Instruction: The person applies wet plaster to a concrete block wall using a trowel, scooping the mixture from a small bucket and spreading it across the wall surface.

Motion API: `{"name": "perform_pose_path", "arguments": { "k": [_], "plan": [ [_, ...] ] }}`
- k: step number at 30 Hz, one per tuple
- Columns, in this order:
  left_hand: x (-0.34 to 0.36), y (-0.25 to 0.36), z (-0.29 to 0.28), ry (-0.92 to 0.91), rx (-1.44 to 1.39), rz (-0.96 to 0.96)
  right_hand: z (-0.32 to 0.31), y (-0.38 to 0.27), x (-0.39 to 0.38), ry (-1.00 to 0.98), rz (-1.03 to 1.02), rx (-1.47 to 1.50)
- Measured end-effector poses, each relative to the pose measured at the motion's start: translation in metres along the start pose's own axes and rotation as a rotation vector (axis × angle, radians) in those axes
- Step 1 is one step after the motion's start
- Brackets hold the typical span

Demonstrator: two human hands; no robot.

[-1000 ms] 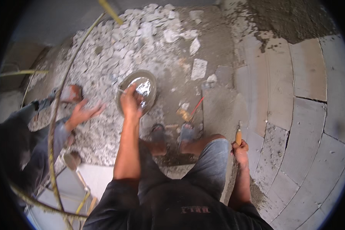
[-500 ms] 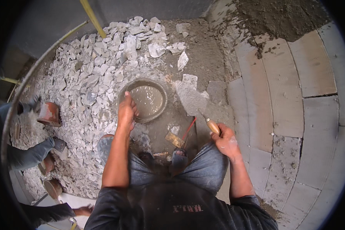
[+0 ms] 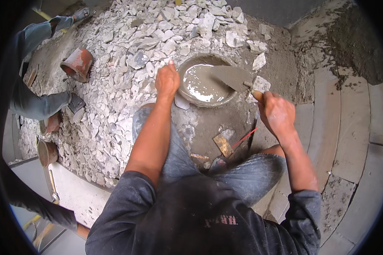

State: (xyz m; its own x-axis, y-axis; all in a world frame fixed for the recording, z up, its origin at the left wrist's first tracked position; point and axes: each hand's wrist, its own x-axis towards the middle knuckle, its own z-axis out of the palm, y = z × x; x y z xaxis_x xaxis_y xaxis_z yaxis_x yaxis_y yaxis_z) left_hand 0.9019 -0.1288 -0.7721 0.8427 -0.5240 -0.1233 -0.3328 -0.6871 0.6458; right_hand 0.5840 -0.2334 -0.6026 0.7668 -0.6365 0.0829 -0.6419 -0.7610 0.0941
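A round basin (image 3: 227, 102) holds wet grey mortar slurry (image 3: 200, 80) and sits on the ground ahead of me. My left hand (image 3: 167, 80) is closed at the basin's left rim, thumb up; its fingertips are hidden. In my right hand (image 3: 278, 111) is the wooden handle of a trowel (image 3: 233, 78). The trowel's mortar-coated blade points left over the basin, its tip at the slurry. A small pale stone chunk (image 3: 261, 84) lies just beyond the handle.
Broken stones (image 3: 127, 63) cover the ground on the left. Orange buckets (image 3: 78, 63) lie among them, near another person's legs (image 3: 40, 105). Grey blocks (image 3: 353, 123) line the right side. A yellowish block (image 3: 222, 145) and a red stick (image 3: 244, 138) lie before my knees.
My right hand has raised the trowel from the ground at the basin's right and brought its blade over the basin. The view has shifted, so the scene sits further right.
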Motion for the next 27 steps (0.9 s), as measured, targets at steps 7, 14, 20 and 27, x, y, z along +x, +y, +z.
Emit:
{"name": "perform_pose_path", "arguments": {
  "k": [7,14,20,27],
  "plan": [
    [0.013,-0.023,0.048,-0.201,-0.043,-0.025,0.044,-0.003,0.059,0.027,-0.108,-0.056],
    [0.003,0.004,0.050,-0.185,-0.301,-0.114,0.078,-0.052,0.047,-0.460,0.006,-0.041],
    [-0.005,0.026,0.048,-0.185,-0.436,-0.149,0.016,-0.015,0.034,-0.290,0.133,-0.170],
    [-0.003,0.022,0.059,-0.193,-0.575,-0.198,0.056,-0.012,0.064,-0.615,-0.014,-0.237]
  ]
}}
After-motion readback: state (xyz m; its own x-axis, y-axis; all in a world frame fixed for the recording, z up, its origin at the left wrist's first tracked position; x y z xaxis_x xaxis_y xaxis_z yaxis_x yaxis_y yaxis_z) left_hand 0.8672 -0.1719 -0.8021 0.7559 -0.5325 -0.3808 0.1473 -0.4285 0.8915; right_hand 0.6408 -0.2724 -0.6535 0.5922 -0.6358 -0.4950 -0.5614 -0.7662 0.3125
